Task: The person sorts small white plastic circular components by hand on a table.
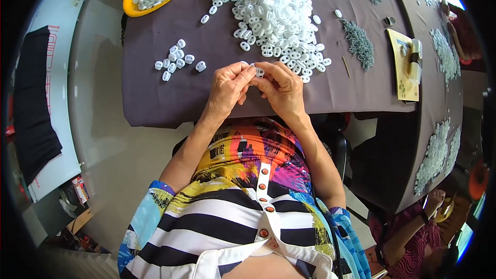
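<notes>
White plastic piece pinched between the fingertips of left hand and right hand, above the table edge; small finished cluster lies left, big unworked pile remains.

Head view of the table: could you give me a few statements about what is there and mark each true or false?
1. Both hands, left hand and right hand, pinch one small white plastic piece between their fingers. True.
2. The yellow dish holds grey parts. False: it holds white pieces.
3. A small cluster of white pieces lies left of the hands. True.
4. The big white pile lies on a bare wooden top. False: it lies on a dark cloth.
</notes>
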Available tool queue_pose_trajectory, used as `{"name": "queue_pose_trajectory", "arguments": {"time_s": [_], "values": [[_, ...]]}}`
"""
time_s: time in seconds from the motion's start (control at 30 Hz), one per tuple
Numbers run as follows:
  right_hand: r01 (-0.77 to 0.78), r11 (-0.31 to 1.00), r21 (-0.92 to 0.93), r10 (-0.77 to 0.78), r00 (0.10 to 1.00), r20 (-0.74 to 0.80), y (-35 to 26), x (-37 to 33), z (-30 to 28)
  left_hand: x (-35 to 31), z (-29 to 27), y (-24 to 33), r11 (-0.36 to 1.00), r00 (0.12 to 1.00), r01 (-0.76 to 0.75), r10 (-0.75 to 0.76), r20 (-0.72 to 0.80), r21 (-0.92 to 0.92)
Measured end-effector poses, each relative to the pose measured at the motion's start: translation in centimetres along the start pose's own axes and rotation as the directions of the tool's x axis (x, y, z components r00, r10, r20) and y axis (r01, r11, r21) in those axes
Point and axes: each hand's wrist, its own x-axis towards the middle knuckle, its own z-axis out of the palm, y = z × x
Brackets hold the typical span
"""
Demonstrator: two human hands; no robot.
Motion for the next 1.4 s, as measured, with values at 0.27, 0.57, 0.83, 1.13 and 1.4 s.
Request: {"name": "queue_pose_trajectory", "arguments": {"time_s": [0.27,0.57,0.83,1.13,1.4], "values": [[0.011,1.0,0.007,-0.011,1.0,0.0,-0.3,-0.1,-0.1,-0.1,0.1,0.2,1.0,1.0,-0.006,0.006,-0.003,0.002],[0.041,0.999,0.008,-0.041,0.999,0.006,-0.1,-0.2,0.0,-0.1,0.0,0.0,1.0,1.0,0.004,-0.004,-0.003,-0.02],[0.063,0.997,-0.035,-0.063,0.998,0.023,0.0,-0.1,0.0,-0.1,-0.3,0.2,0.979,0.994,0.107,-0.101,0.042,-0.176],[0.101,0.99,-0.095,-0.099,0.995,0.031,0.3,-0.2,0.0,-0.2,0.7,-0.3,0.993,0.998,-0.038,0.031,-0.062,-0.115],[0.094,0.992,-0.084,-0.09,0.995,0.053,0.2,0.0,0.1,-0.4,0.6,0.0,0.991,0.995,-0.026,0.014,-0.099,-0.128]]}}
